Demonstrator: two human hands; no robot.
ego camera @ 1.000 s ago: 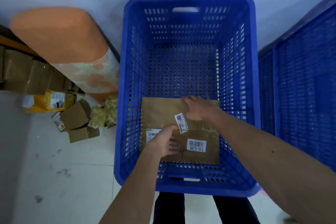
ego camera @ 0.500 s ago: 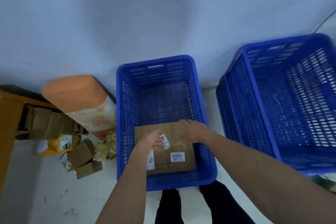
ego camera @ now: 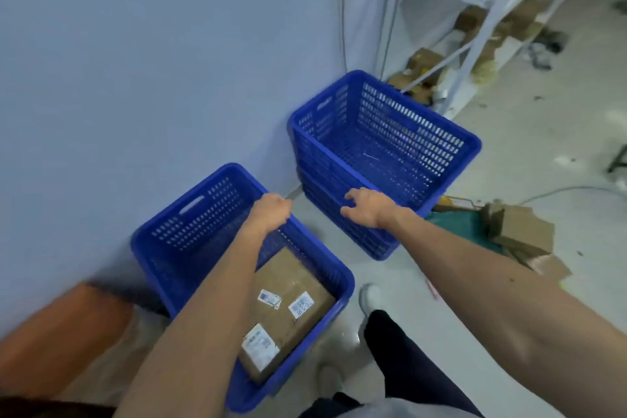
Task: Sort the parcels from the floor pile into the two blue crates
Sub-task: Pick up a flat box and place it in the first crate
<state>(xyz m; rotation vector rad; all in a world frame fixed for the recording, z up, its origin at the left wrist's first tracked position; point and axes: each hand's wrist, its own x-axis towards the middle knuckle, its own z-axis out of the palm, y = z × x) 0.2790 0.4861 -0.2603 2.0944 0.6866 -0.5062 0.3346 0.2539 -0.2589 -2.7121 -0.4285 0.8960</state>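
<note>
The brown parcel (ego camera: 291,276) lies flat on the bottom of the left blue crate (ego camera: 203,214), pushed against the wall nearest the person, with three white labels facing up. The left hand (ego camera: 270,210) hangs over that crate's far right corner, knuckles up and fingers curled under. Nothing shows in it, but I cannot tell whether it touches the rim or grips it. The right hand (ego camera: 368,207) hovers in front of the near wall of the right blue crate (ego camera: 407,132), fingers spread and loosely bent, holding nothing. That second crate stands just beside the first, both against the pale wall (ego camera: 152,61), and has no parcels inside.

To the right, on the floor, several cardboard boxes (ego camera: 522,234) lie in a heap next to a green sheet (ego camera: 461,224). Beyond the right crate a white shelf frame (ego camera: 475,27) stands with more boxes underneath. An orange padded block (ego camera: 61,326) sits at the lower left. The person's dark trousers (ego camera: 407,360) and a white shoe (ego camera: 369,297) show below.
</note>
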